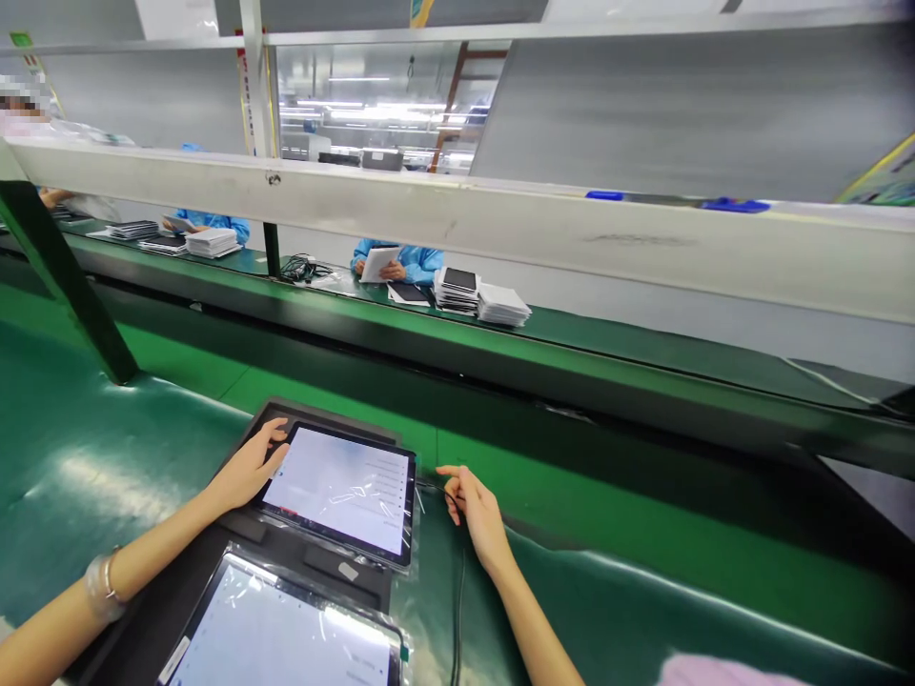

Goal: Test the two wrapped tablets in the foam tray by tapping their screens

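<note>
**Here, a tablet is touched on a green bench**

Here a lit tablet (341,491), wrapped in clear film, is seen lying flat on a dark tray (286,534) on the green mat (107,457). The left hand (252,467) is laid on the tablet's left edge, with the fingers spread loosely over the frame and the thumb at the screen corner; nothing is gripped. The right hand (476,510) is held just beside the tablet's right edge, half curled, and a thin black cable (457,610) is pinched or touched at the fingertips; which of the two cannot be told. The cable is run down along the mat toward the bottom edge.

A second tablet (286,634), also under film, is placed nearer to the person, partly cut off by the picture border. A bracelet (102,586) is worn on the left wrist.

Beyond the mat, a conveyor (500,353) is stretched across the view. The far side is partly hidden by a white beam (500,224) and a green post (64,276). Behind them, co-workers in blue sleeves (418,259) are seated, and stacks of tablets (478,295) are piled beside them.
</note>
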The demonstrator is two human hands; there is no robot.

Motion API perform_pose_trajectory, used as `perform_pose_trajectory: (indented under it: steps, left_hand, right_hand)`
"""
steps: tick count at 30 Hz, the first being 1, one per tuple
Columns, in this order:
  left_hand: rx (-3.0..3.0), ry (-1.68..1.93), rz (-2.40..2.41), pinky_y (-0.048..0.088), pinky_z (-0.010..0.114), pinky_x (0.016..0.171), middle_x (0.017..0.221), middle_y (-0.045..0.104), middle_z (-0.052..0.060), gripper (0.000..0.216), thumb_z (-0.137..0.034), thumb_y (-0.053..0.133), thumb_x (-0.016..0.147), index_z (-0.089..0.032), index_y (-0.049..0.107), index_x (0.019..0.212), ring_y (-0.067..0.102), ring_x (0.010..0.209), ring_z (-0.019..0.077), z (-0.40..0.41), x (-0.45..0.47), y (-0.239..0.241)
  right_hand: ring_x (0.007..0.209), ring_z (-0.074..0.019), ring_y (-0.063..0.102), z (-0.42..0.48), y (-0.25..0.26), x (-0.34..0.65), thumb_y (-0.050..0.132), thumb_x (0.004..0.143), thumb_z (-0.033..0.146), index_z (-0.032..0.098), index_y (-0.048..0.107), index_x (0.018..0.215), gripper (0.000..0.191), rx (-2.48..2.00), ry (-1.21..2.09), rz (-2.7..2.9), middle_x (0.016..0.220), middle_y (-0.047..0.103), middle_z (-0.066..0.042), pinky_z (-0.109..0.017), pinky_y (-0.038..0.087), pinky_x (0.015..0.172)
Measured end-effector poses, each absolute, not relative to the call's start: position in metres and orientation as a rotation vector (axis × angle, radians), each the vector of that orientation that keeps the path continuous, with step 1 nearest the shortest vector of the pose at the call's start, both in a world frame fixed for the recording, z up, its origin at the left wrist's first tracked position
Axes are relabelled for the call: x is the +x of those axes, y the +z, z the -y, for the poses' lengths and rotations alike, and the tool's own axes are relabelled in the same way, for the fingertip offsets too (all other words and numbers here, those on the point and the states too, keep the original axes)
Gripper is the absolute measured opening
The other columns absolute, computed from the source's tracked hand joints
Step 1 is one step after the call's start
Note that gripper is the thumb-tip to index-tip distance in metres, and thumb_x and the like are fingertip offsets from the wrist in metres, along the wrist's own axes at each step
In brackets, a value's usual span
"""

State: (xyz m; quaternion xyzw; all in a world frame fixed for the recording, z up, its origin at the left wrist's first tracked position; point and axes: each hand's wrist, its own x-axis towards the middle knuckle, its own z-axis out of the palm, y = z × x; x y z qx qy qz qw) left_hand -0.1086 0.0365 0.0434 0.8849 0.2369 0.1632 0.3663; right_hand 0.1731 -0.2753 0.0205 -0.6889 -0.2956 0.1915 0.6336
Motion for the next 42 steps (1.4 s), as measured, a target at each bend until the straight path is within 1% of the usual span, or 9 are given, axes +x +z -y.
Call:
perform_pose_trajectory:
  steps: [4, 7, 11, 15, 20, 24, 27, 30, 42]
  left_hand:
    - [2.27, 0.416, -0.615, 0.042, 0.04, 0.114, 0.135, 0.06, 0.011, 0.052, -0.048, 0.037, 0.106, -0.023, 0.031, 0.151, 0.055, 0.131, 0.0231, -0.037, -0.109, 0.043]
    - [2.289, 0.419, -0.609, 0.042, 0.039, 0.113, 0.134, 0.061, 0.01, 0.05, -0.047, 0.036, 0.107, -0.022, 0.033, 0.15, 0.055, 0.131, 0.0224, -0.037, -0.11, 0.042]
    - [2.356, 0.456, -0.588, 0.044, 0.04, 0.112, 0.131, 0.062, 0.01, 0.047, -0.043, 0.038, 0.107, -0.021, 0.037, 0.147, 0.057, 0.127, 0.0227, -0.039, -0.109, 0.04]
    - [2.481, 0.587, -0.578, 0.033, 0.055, 0.117, 0.131, 0.06, 0.016, 0.043, -0.042, 0.041, 0.103, -0.016, 0.049, 0.137, 0.048, 0.133, 0.0326, -0.03, -0.089, 0.054]
    - [2.678, 0.602, -0.196, 0.021, 0.054, 0.123, 0.149, 0.051, 0.011, 0.059, -0.052, 0.062, 0.095, -0.023, 0.047, 0.145, 0.03, 0.149, 0.032, 0.029, -0.019, 0.096]
    - [2.816, 0.284, 0.276, -0.006, 0.067, 0.124, 0.152, 0.052, 0.013, 0.079, -0.068, 0.066, 0.09, -0.02, 0.045, 0.15, 0.022, 0.155, 0.0325, 0.084, 0.045, 0.11]
    - [2.884, -0.077, 0.272, -0.015, 0.072, 0.118, 0.133, 0.067, 0.01, 0.064, -0.063, 0.075, 0.081, -0.018, 0.063, 0.126, 0.032, 0.151, 0.0321, 0.102, 0.071, 0.106]
    - [2.897, -0.193, 0.23, -0.015, 0.068, 0.12, 0.126, 0.07, 0.006, 0.045, -0.054, 0.079, 0.076, -0.02, 0.067, 0.103, 0.034, 0.151, 0.0288, 0.104, 0.075, 0.103]
    - [2.928, -0.163, 0.33, -0.021, 0.062, 0.12, 0.121, 0.071, 0.001, 0.031, -0.046, 0.073, 0.079, -0.022, 0.067, 0.097, 0.031, 0.152, 0.0277, 0.108, 0.067, 0.103]
  right_hand:
    - [0.062, -0.0215, 0.05, 0.278, 0.021, 0.168, 0.074, 0.087, 0.074, 0.02, 0.075, 0.111, 0.059, -1.574, 0.442, 0.758, 0.078, 0.057, -0.005, -0.028, 0.039, 0.049]
    - [0.072, -0.0244, 0.056, 0.277, 0.023, 0.166, 0.081, 0.085, 0.065, 0.022, 0.082, 0.105, 0.047, -1.599, 0.437, 0.846, 0.093, 0.067, -0.008, -0.031, 0.043, 0.056]
    - [0.082, -0.028, 0.059, 0.275, 0.022, 0.166, 0.078, 0.088, 0.064, 0.025, 0.084, 0.099, 0.041, -1.615, 0.364, 0.882, 0.093, 0.069, -0.008, -0.036, 0.045, 0.068]
    - [0.086, -0.0303, 0.062, 0.276, 0.017, 0.167, 0.077, 0.088, 0.063, 0.026, 0.084, 0.097, 0.039, -1.64, 0.32, 0.877, 0.095, 0.071, -0.007, -0.04, 0.046, 0.077]
    - [0.085, -0.0323, 0.069, 0.28, 0.01, 0.166, 0.068, 0.094, 0.056, 0.023, 0.083, 0.105, 0.037, -1.678, 0.338, 0.886, 0.093, 0.076, -0.007, -0.043, 0.053, 0.084]
    - [0.081, -0.0303, 0.071, 0.283, 0.014, 0.164, 0.061, 0.096, 0.049, 0.022, 0.082, 0.11, 0.037, -1.718, 0.308, 0.975, 0.092, 0.076, -0.005, -0.039, 0.054, 0.08]
    - [0.076, -0.0281, 0.071, 0.287, 0.023, 0.165, 0.058, 0.098, 0.045, 0.024, 0.082, 0.11, 0.034, -1.763, 0.278, 1.077, 0.087, 0.076, -0.003, -0.037, 0.053, 0.076]
    - [0.077, -0.027, 0.072, 0.291, 0.028, 0.166, 0.055, 0.101, 0.043, 0.026, 0.082, 0.112, 0.033, -1.787, 0.264, 1.175, 0.088, 0.076, -0.001, -0.036, 0.053, 0.076]
    - [0.086, -0.0322, 0.062, 0.313, 0.028, 0.164, 0.047, 0.108, 0.046, 0.025, 0.082, 0.107, 0.041, -1.828, 0.075, 1.297, 0.098, 0.076, -0.006, -0.048, 0.053, 0.084]
